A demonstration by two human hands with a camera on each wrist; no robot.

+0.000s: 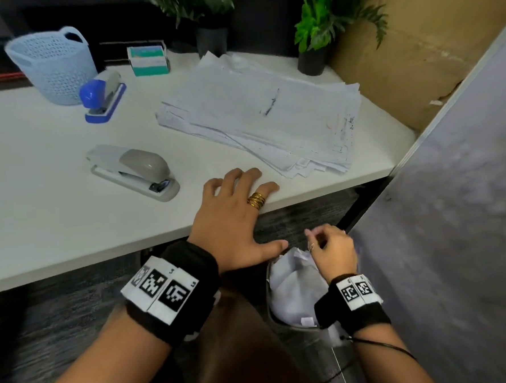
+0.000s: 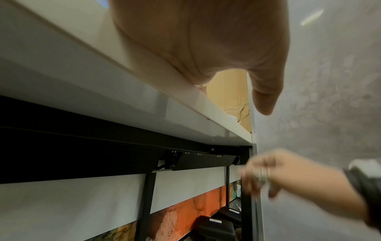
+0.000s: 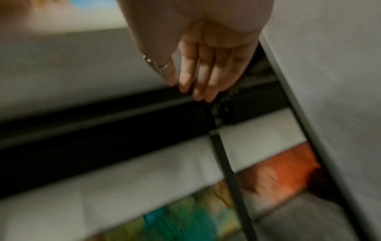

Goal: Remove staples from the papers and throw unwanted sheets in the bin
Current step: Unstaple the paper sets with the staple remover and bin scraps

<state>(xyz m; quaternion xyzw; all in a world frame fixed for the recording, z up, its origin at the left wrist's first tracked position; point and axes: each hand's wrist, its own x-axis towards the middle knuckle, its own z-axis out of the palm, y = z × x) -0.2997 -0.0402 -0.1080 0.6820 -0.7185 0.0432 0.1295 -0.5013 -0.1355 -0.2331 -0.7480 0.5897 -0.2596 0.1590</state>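
The left hand [image 1: 233,222] lies flat on the table [image 1: 39,204] at its near edge, fingers [image 1: 239,174] spread and straight, holding nothing. The right hand [image 1: 334,251] hangs below that edge over the bin [image 1: 338,354], its fingers [image 3: 185,76] loosely extended and empty. Crumpled sheets [image 1: 296,283] fill the bin, which stands close against the grey partition [image 1: 454,208] on the right. The papers [image 1: 264,113] lie stacked far right on the table, long axis running from far left to near right, their near corner close to the edge. A grey stapler [image 1: 135,172] lies left of the left hand.

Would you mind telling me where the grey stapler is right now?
In the head view, the grey stapler lies on the white desk, left of the paper stack and just beyond the left hand.
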